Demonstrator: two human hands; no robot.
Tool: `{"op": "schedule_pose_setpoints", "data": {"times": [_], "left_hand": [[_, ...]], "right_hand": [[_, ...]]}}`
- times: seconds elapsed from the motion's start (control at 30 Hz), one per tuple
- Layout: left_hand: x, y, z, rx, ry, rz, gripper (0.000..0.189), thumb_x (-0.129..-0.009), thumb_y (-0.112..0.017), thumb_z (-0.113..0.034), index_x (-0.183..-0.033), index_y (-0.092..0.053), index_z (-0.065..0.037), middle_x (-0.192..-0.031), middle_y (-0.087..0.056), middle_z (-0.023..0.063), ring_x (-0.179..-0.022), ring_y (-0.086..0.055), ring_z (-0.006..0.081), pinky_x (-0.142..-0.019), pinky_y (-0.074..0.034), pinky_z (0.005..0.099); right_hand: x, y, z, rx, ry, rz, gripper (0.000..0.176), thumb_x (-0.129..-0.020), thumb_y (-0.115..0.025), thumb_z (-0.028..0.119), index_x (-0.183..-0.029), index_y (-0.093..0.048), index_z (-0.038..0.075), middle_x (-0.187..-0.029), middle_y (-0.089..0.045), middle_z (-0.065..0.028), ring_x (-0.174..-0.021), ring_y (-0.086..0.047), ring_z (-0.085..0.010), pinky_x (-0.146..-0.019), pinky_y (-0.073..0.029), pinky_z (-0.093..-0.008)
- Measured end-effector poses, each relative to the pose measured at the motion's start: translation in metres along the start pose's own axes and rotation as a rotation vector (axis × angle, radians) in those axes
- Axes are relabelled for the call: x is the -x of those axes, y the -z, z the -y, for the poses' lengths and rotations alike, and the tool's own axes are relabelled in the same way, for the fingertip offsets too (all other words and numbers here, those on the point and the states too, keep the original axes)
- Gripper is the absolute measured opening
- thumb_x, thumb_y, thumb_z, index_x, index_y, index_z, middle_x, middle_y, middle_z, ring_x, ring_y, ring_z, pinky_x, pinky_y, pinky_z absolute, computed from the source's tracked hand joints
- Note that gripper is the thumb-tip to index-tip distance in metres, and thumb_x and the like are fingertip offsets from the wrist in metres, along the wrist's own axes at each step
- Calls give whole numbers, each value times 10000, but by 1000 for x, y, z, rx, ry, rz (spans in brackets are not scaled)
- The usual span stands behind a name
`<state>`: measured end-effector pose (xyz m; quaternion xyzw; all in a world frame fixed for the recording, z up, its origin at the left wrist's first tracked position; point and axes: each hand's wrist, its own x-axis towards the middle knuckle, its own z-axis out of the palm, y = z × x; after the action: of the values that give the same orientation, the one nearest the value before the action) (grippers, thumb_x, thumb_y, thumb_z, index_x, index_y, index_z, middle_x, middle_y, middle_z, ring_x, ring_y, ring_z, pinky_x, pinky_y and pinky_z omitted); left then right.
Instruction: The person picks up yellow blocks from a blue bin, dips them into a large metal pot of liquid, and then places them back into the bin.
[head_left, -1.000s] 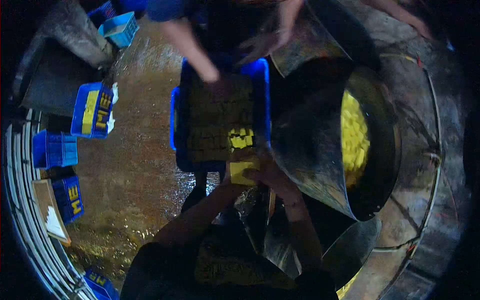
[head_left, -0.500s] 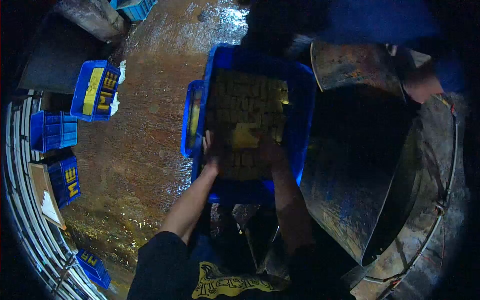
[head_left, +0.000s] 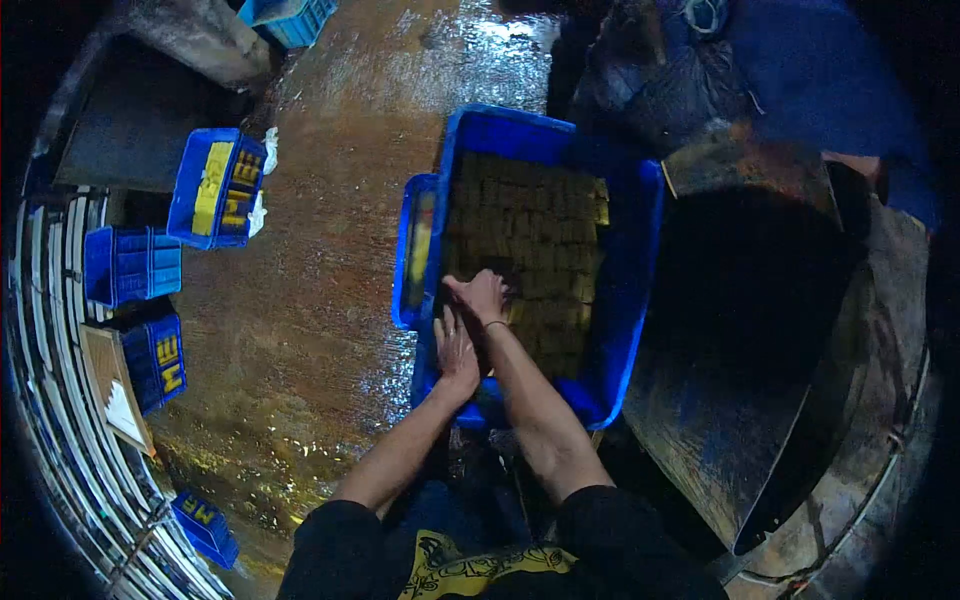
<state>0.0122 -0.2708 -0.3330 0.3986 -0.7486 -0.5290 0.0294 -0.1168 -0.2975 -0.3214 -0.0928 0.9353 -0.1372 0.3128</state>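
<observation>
A large blue crate [head_left: 640, 290] stands in front of me, its floor covered by rows of dark yellowish blocks [head_left: 540, 230]. My left hand [head_left: 456, 350] lies against the crate's left wall near the front, its fingers stretched out and pointing away from me. Just beyond it, my right hand [head_left: 482, 293] reaches over the blocks on the left side, thumb spread toward the wall. Its fingertips are in shadow, and whether they hold anything is hidden. A smaller blue crate [head_left: 402, 270] with something yellow in it touches the outside of the large crate's left wall.
On the wet brown floor [head_left: 320, 200] at left are a blue crate with yellow contents [head_left: 186, 200], more blue crates [head_left: 100, 265] and a wooden-framed board [head_left: 103, 370]. A curved metal sheet [head_left: 700, 450] stands at right. A person in blue [head_left: 820, 80] is at the upper right.
My right hand has moved left across the blocks toward the left wall, near my left hand. The light yellow block formerly beside it no longer shows. The whole view has shifted slightly.
</observation>
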Motion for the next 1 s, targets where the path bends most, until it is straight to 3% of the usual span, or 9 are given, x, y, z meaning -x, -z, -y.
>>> {"op": "schedule_pose_setpoints", "data": {"times": [0.07,0.13,0.17,0.4,0.5,0.57,0.8,0.9,1.0], "left_hand": [[2,13,-41,-959,-189,79,557,-773,-534,-191,-1249,-382,55,-1366,-226,223,-1289,-176,361,-1046,-173,489],[-1,19,-60,-747,-225,6,739,-713,-611,-243,-1307,-277,42,-1376,-205,225,-1281,-182,393,-1051,-175,467],[-7,10,-42,-666,-214,23,769,-713,-611,-270,-1313,-253,50,-1384,-188,233,-1281,-181,400,-1050,-173,471],[-56,-10,-23,-890,44,376,737,-744,-565,-322,-1328,-259,9,-1402,-151,249,-1294,-202,353,-1041,-206,443],[-18,-52,-61,-355,-489,-91,693,-740,-580,-282,-1295,-304,28,-1389,-188,243,-1281,-203,368,-1047,-177,428],[61,-69,-184,-324,-831,-249,440,-712,-650,-186,-1071,-514,28,-1090,-512,166,-1002,-492,307,-908,-378,411],[408,-157,-413,603,-1160,729,287,-818,-515,-25,-1092,-444,23,-1109,-486,146,-975,-491,201,-843,-416,290],[521,-212,-421,512,-1379,1360,276,-753,-608,-26,-1015,-520,-8,-1012,-535,135,-909,-530,201,-792,-429,304],[615,-282,-344,77,-1078,1898,299,-787,-607,-121,-1038,-489,-9,-991,-549,137,-948,-543,225,-815,-426,319]], "right_hand": [[9,34,-17,-37,-41,80,799,-617,-689,556,-1126,-512,-33,-1097,-511,-268,-1091,-458,-364,-861,-402,-444],[28,62,-59,-390,320,-133,780,-665,-669,530,-1182,-457,-15,-1055,-543,-248,-1035,-500,-358,-863,-406,-425],[44,79,-78,-743,235,130,701,-718,-660,448,-1199,-438,-10,-1037,-570,-209,-1001,-541,-312,-860,-420,-385],[230,189,-185,-925,-91,-62,542,-759,-665,296,-1174,-474,3,-1042,-585,-137,-1010,-549,-191,-843,-444,-311],[318,209,-235,-1152,33,-94,419,-792,-637,187,-1140,-495,4,-1053,-571,-117,-998,-549,-181,-879,-437,-293],[384,231,-264,-1200,94,-215,363,-804,-620,101,-1131,-495,3,-1088,-550,-110,-1008,-544,-179,-895,-439,-301],[637,274,-437,-1304,41,-1159,450,-771,-648,255,-1091,-483,-16,-1030,-569,-111,-988,-542,-205,-861,-438,-325],[694,243,-524,-1281,-244,-1123,419,-769,-639,221,-1084,-481,-6,-1044,-567,-112,-964,-554,-207,-858,-434,-326],[694,128,-641,-803,-219,-904,372,-780,-602,209,-1076,-503,7,-1005,-588,-83,-915,-572,-190,-814,-447,-327]]}}
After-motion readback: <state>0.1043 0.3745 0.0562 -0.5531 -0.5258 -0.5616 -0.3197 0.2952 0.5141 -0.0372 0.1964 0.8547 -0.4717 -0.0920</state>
